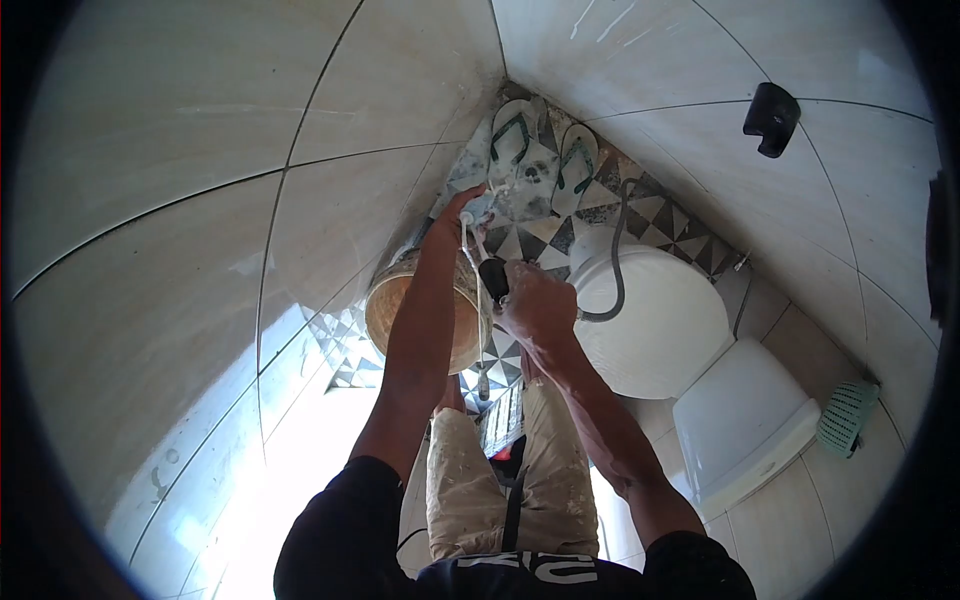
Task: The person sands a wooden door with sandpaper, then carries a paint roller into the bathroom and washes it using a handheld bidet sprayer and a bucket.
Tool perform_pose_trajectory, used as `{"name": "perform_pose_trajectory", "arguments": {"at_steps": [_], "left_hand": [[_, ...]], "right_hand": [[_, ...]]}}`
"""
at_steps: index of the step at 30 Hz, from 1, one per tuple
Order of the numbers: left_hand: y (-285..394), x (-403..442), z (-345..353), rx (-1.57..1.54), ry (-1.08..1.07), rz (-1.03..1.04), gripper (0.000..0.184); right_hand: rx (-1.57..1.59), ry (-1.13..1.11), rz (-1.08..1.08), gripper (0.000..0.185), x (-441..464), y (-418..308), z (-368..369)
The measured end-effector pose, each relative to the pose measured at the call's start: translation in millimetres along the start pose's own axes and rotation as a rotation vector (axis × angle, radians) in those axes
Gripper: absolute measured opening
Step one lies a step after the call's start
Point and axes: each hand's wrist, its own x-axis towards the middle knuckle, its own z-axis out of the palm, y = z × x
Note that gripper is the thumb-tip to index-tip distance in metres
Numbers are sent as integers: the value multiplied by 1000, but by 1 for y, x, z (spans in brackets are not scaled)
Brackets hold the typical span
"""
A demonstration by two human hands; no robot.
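Tan inside, with a pale, crusted rim, an open bucket (378,326) stands by the large tiled wall (215,240) on the left; the person's left forearm passes in front of it. Beyond the bucket, the left hand (460,208) reaches low towards the corner, next to a small pale piece (480,208). Its fingers are partly hidden, so I cannot tell whether they hold that piece or only touch it. Just to the right, a whitish cord (479,335) hangs down past the bucket's edge; it looks thin and limp, likely to swing and snag, and best gathered near its top.

Near the middle, right of the cord, is a black tool (492,278), short and rounded, with the right hand (538,305) wrapped closely around it. It looks hard and stiff, probably light enough for one hand; powdery dust on the fingers might make it slippery, so the thick black body seems the sound place to hold. Its working end is too small to make out.

Farther right, two green-strapped flip-flops (576,160) lie on a patterned floor (515,245), near a white toilet (655,325) with its lid down.
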Motion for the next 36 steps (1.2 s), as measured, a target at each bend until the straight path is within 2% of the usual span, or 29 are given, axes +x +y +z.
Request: {"name": "perform_pose_trajectory", "arguments": {"at_steps": [1, 3, 4, 6, 7, 9, 10, 11, 13, 15, 17, 18, 19, 22, 23, 25, 26, 28, 29, 31, 32, 34, 36], "left_hand": [[-4, -2, -2, -3, 1, 1, 31], [-10, 1, -8, -305, -219, -34, 31], [-14, 5, -8, -307, -216, -35, 31], [-22, 10, 4, -288, 33, 310, 31], [-24, 11, 12, -288, 32, 312, 31], [-26, 3, 29, -615, 8, 321, 32], [-33, 23, 2, -488, -24, 382, 37], [-31, 21, 6, -493, -27, 387, 37], [-30, 18, 16, -838, 58, 228, 33], [-28, 21, 29, -807, 143, 301, 32], [-31, 46, 6, -583, -20, 340, 28], [-35, 86, -36, -562, -371, 291, 31], [-36, 85, -31, -564, -374, 298, 31], [-50, 71, 5, -461, 126, 534, 52], [-47, 71, 3, -463, 127, 536, 52], [-36, 74, 2, -707, 178, 144, 55], [-36, 68, 6, -711, 171, 147, 55], [-41, 46, 19, -794, -89, 162, 52], [-38, 32, 30, -799, -93, 164, 52], [-35, 6, 48, -477, -124, 253, 44], [-36, 4, 46, -481, -119, 250, 44], [-37, 2, 41, -234, -251, 377, 40], [-37, 2, 37, -176, -264, 338, 39]], "right_hand": [[31, -7, 9, 32, 1, 0, -5], [65, -15, 16, 34, 4, -2, -10], [68, -36, 37, 35, 5, -3, -11], [71, -57, 57, 36, 3, -3, -8], [59, -54, 43, 36, 1, 0, -2], [47, -54, 25, 36, -3, -1, 3], [72, -31, 4, 36, -4, -1, 4], [96, -9, -19, 35, -4, -1, 5], [101, -24, -15, 33, -3, -2, 1], [111, -39, -12, 31, 0, -5, -5], [127, -82, 93, 27, 6, -6, -13], [126, -82, 84, 27, 9, -3, -14], [91, -123, 107, 26, 12, 0, -15], [48, -177, 122, 26, 19, 6, -20], [42, -190, 114, 26, 19, 7, -21], [44, -194, 104, 27, 19, 7, -23], [47, -199, 99, 29, 19, 8, -24], [25, -139, 102, 30, 16, 13, -19], [11, -80, 108, 32, 16, 15, -17], [-14, -75, 131, 32, 17, 15, -22], [-36, -69, 160, 32, 17, 14, -23], [-26, -86, 170, 32, 17, 14, -25], [-20, -98, 178, 33, 18, 15, -23]]}}
